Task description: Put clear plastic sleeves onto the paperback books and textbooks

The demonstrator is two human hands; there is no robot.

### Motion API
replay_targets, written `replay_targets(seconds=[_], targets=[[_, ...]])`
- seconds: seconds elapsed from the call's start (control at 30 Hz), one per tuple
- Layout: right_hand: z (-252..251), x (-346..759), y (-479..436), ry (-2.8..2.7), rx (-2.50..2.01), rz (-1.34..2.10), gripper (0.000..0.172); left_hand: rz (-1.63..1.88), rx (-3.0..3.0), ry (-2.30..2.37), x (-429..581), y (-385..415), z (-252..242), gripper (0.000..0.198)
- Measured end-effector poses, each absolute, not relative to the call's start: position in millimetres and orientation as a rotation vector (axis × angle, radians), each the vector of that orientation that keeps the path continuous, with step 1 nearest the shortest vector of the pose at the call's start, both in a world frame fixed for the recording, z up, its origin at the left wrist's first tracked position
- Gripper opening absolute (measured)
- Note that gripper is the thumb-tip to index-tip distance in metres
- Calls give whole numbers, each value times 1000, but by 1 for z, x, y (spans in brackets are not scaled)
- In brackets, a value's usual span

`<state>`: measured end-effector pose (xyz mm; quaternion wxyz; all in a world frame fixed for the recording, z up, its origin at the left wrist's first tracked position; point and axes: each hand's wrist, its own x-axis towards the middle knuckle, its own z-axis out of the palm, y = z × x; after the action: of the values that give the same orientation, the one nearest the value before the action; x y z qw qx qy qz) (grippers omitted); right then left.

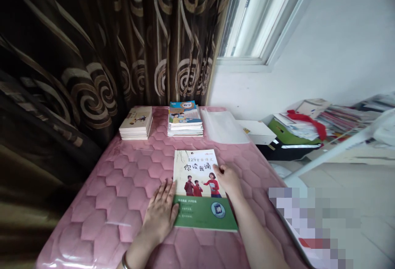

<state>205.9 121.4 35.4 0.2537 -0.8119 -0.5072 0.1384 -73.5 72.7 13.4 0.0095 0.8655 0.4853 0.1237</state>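
A paperback book with a white and green cover, Chinese lettering and a picture of three figures in red lies on the pink padded table cover. Flat along its left edge rests my left hand, fingers stretched out and thumb touching the edge. My right hand has its fingers curled at the book's upper right edge, with a fingertip on the cover. The undersides of those fingers are hidden. A bracelet circles my left wrist.
At the table's far side stand a stack of beige books and a stack with a blue maths book on top. A translucent sheet lies right of them. Beyond the right edge are a white box and piled papers. Patterned curtains hang behind.
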Motion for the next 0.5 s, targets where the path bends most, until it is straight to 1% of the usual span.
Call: replay_targets(seconds=[0.13,0.33,0.5], targets=[[35,206,123,-1294,-2065,484,38,374,2679,1508,-73,71,16,58],[24,211,146,-1085,-1756,647,41,167,2456,1529,-62,88,33,57],[20,220,167,-1029,-1741,651,40,110,2369,1439,-60,117,47,56]])
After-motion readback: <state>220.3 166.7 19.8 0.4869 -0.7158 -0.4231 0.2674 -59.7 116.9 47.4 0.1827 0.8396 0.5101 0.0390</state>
